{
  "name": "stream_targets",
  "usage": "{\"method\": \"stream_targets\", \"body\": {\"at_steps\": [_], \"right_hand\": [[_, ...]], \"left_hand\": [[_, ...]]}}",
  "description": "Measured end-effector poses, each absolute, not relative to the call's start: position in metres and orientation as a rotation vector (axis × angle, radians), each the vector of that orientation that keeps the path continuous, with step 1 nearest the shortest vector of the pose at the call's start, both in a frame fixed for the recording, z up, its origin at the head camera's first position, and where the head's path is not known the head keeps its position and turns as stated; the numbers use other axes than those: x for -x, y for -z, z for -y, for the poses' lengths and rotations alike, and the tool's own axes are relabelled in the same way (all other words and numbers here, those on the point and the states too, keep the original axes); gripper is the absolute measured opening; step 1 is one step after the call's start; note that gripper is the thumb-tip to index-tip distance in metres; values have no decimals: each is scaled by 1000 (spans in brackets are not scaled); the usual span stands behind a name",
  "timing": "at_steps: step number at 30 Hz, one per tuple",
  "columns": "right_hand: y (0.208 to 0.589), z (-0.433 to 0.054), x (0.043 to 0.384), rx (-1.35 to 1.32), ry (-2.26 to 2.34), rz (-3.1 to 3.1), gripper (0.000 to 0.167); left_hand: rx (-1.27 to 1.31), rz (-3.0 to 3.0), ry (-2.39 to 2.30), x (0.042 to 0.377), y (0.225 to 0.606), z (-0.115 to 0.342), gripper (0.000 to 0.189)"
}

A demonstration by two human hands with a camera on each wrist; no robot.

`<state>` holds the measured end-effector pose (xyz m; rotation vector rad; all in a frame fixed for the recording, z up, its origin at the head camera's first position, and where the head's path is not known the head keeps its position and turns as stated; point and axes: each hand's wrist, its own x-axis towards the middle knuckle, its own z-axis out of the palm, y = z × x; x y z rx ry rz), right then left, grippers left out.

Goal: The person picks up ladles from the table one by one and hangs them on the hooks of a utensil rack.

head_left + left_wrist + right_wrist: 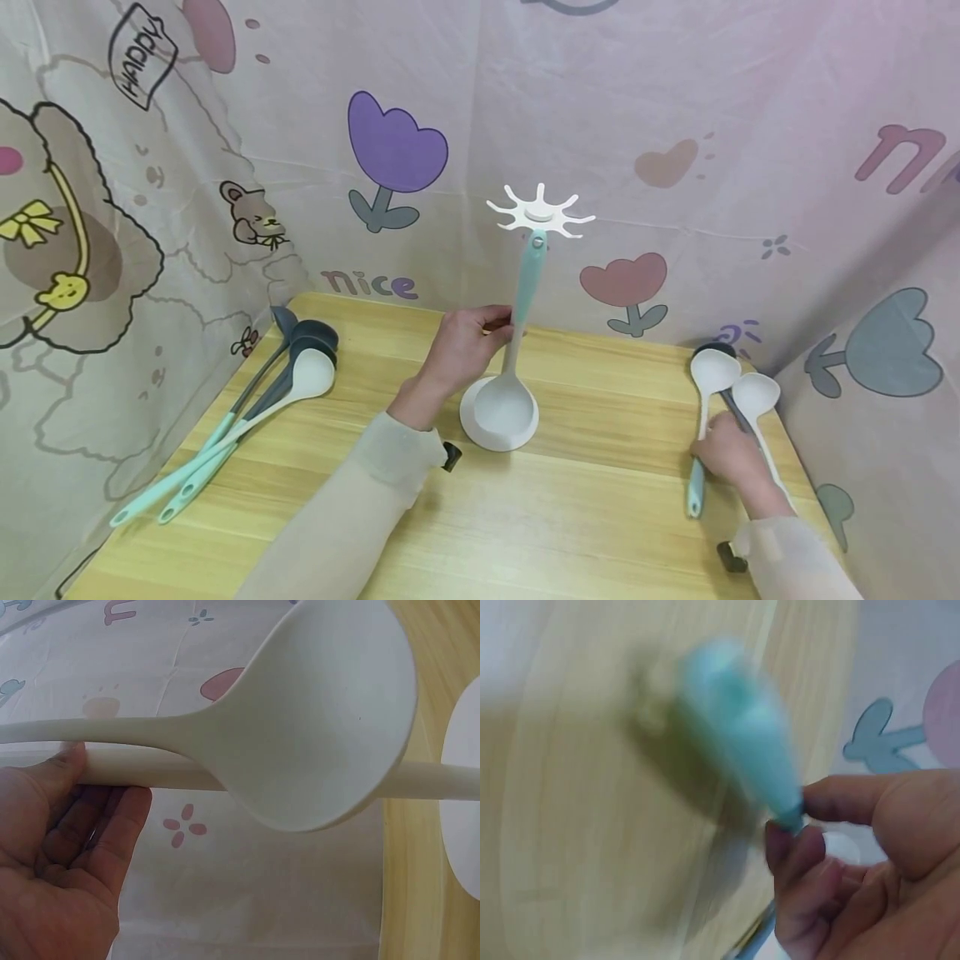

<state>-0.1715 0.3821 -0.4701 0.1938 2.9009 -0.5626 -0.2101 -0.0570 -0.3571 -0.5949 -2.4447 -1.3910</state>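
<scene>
A white utensil rack (540,212) with hooked arms stands upright on its round base (472,421). A white ladle (506,408) with a teal handle hangs at its front, bowl down. My left hand (468,346) pinches the rack's pole (169,766) behind the ladle's stem, thumb and fingertips on it. At the right side, my right hand (727,454) pinches a large white spoon (715,371) by its teal handle (742,720). The handle's end tilts toward the wrist camera and is blurred. A second white spoon (756,393) lies beside it, partly behind my hand.
Several utensils lie piled at the left, a white ladle (312,372) on top of dark ones (315,332). A dark utensil (712,347) shows under the right-hand spoons. Printed cloth (480,125) hangs close behind the wooden table (600,483) and along both sides.
</scene>
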Motion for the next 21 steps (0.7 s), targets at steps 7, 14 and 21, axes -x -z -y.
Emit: {"method": "stream_targets", "body": {"at_steps": [7,14,21], "right_hand": [[461,-342,174,-61,861,-2840,34],[450,-312,176,65,1385,-2617,40],[442,-285,175,273,1232,-2983,32]], "left_hand": [[598,2441,1381,211,358,56,21],[589,2459,1379,211,357,56,21],[593,2459,1382,211,357,57,21]]}}
